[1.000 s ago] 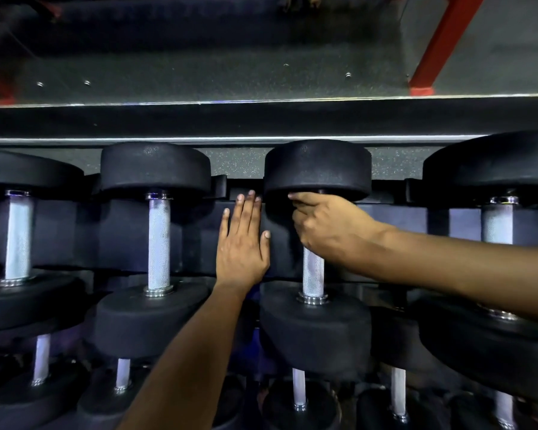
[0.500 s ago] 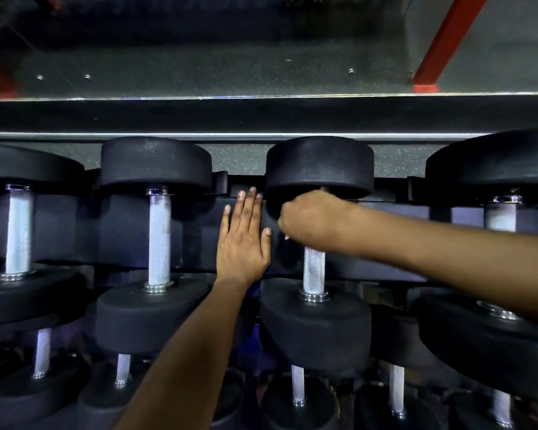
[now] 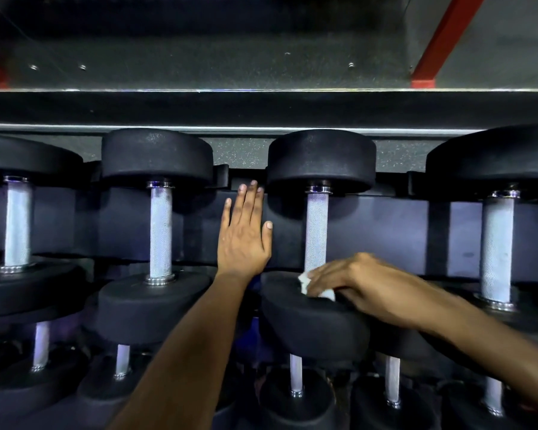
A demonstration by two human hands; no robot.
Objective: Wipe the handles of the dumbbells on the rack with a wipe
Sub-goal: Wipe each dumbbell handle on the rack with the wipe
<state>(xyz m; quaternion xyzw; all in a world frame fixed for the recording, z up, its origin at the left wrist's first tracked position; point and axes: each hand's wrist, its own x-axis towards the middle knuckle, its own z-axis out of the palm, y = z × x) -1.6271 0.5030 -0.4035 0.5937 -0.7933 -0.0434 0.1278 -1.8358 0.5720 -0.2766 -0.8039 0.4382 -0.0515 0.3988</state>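
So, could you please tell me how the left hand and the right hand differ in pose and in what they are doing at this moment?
The left hand lies flat with straight fingers against the dark rack panel; the right hand curls its fingers round a white wipe. The left hand holds nothing and sits beside the handle; the right hand is at the handle's lower end, by the near weight head. Both reach in bare-armed from below.
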